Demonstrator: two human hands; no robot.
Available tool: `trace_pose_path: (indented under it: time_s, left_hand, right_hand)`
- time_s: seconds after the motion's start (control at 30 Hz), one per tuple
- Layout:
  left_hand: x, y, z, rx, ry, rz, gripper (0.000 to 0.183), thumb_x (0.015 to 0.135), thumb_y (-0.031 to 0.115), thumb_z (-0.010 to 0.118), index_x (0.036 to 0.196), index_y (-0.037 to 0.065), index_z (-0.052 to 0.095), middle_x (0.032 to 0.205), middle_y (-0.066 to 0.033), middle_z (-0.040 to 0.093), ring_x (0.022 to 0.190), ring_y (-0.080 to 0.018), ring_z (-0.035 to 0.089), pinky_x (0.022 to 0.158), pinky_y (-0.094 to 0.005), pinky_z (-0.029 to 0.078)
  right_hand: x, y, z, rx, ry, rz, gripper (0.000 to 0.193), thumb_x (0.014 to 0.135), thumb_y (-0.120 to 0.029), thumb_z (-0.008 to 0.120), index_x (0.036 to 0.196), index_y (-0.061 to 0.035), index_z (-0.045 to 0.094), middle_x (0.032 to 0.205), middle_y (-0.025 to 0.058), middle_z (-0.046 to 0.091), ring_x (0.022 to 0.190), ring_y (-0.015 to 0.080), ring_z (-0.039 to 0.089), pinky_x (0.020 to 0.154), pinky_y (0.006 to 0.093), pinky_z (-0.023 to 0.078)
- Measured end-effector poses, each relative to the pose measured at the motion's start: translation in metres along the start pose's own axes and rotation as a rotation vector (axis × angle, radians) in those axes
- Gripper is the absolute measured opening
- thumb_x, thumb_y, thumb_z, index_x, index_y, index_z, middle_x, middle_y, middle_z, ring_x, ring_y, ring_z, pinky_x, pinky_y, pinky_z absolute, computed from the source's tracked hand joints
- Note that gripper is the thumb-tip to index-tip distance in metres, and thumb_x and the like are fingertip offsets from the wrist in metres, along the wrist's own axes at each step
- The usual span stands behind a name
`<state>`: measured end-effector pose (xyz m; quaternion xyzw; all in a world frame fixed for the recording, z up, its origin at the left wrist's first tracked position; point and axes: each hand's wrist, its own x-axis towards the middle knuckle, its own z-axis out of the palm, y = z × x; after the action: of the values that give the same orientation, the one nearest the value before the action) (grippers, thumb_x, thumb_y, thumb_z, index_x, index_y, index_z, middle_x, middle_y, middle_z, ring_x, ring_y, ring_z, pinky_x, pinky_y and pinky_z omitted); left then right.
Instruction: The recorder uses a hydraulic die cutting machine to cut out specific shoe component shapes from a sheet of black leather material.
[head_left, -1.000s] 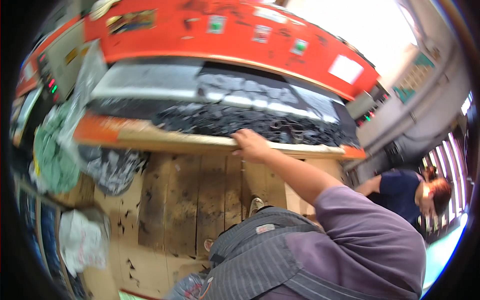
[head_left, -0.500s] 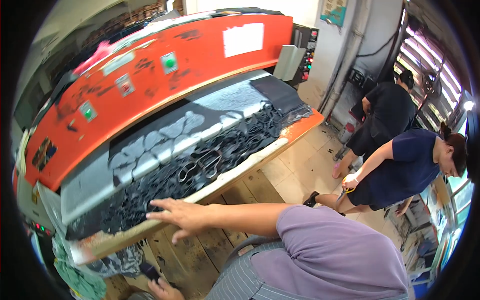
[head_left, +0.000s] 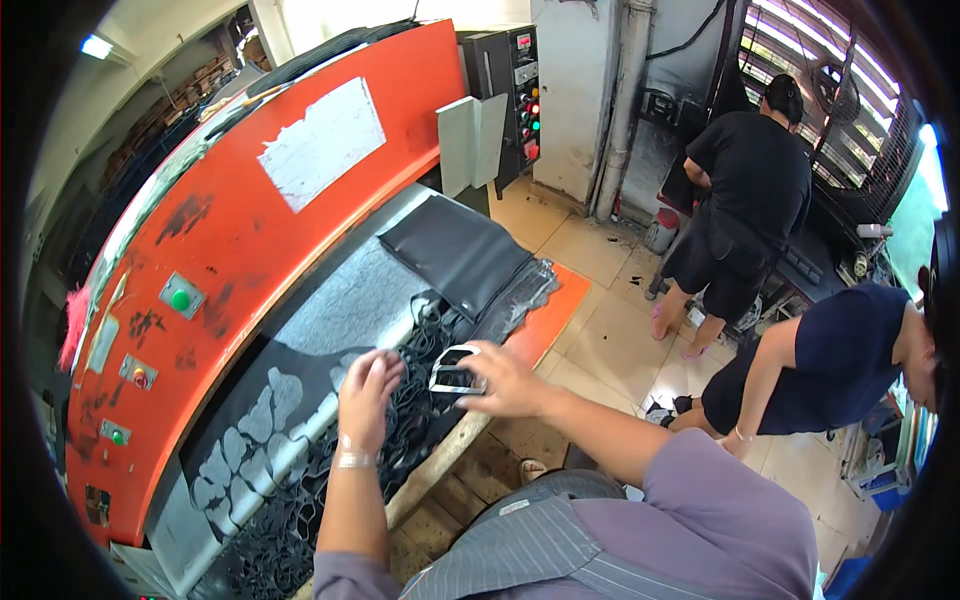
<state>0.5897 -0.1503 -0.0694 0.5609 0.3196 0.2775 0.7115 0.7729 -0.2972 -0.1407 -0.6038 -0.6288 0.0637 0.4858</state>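
Observation:
My right hand (head_left: 505, 382) grips a metal-strip cutting die (head_left: 457, 372), a curved outline with an open middle. It is above the near edge of the orange press's bed. To its left, my left hand (head_left: 368, 392) is raised over the bed with fingers curled together; whether anything is inside them is hidden. Below both hands lies a heap of tangled black scrap strips (head_left: 310, 510). Behind the heap, a black sheet (head_left: 235, 405) shows pale rounded cut-out gaps (head_left: 258, 412). A folded black sheet (head_left: 460, 250) rests at the bed's far right end.
The orange press beam (head_left: 240, 210) with green and red buttons spans the back. A control box (head_left: 510, 100) stands beyond its right end. Two people work at right, one in black (head_left: 755, 180), one in navy (head_left: 840, 350). A wooden edge (head_left: 435, 465) borders the bed.
The view has swung right. My right hand, earlier spread beside the scraps, now holds the die that lay on them. My left hand has come up from the lower edge to above the bed.

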Motion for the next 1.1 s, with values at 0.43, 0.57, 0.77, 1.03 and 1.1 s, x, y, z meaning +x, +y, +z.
trace_pose_path:
  time_s: [0.43,0.57,0.77,1.03,1.1]
  left_hand:
    - [0.193,-0.079,0.106,-0.067,0.113,-0.396,0.022,0.091,0.025,0.062,0.100,0.006,0.055,0.086,-0.0063,0.064,0.070,-0.0199,0.060,0.066,-0.0382,0.047]
    - [0.184,-0.045,0.074,-0.068,0.021,-0.291,0.020,0.090,0.017,0.062,0.103,0.004,0.054,0.093,-0.0096,0.065,0.079,-0.0224,0.065,0.065,-0.0407,0.053]
    - [0.190,0.019,-0.080,0.101,0.020,-0.371,0.026,0.088,0.014,0.059,0.112,0.006,0.053,0.099,-0.0085,0.063,0.090,-0.0237,0.063,0.079,-0.0465,0.053]
    - [0.167,-0.003,-0.140,0.047,0.117,-0.331,0.029,0.091,0.017,0.058,0.113,-0.001,0.052,0.103,-0.0111,0.062,0.087,-0.0236,0.064,0.075,-0.0385,0.056]
    - [0.166,-0.006,-0.139,0.014,0.095,-0.350,0.029,0.091,0.018,0.059,0.112,-0.001,0.052,0.101,-0.0114,0.062,0.085,-0.0239,0.065,0.074,-0.0378,0.056]
  right_hand:
    - [-0.005,0.069,-0.021,-0.400,-0.009,0.213,0.048,0.072,-0.037,0.073,0.109,-0.0099,0.058,0.129,0.0140,0.050,0.120,0.0350,0.046,0.100,0.0469,0.035]
    - [-0.011,0.064,-0.015,-0.423,-0.072,0.266,0.049,0.074,-0.040,0.072,0.111,-0.0094,0.058,0.131,0.0129,0.049,0.122,0.0348,0.044,0.101,0.0467,0.033]
    - [-0.007,0.059,-0.016,-0.426,-0.078,0.277,0.053,0.073,-0.036,0.074,0.115,-0.0094,0.057,0.133,0.0132,0.047,0.123,0.0352,0.042,0.101,0.0464,0.033]
    - [0.028,0.045,-0.026,-0.412,-0.367,0.473,0.062,0.076,-0.045,0.073,0.123,-0.0085,0.056,0.138,0.0164,0.042,0.128,0.0378,0.038,0.105,0.0479,0.032]
    - [0.042,0.047,-0.035,-0.345,-0.310,0.504,0.063,0.077,-0.045,0.073,0.123,-0.0066,0.056,0.138,0.0173,0.043,0.127,0.0359,0.041,0.103,0.0457,0.036]
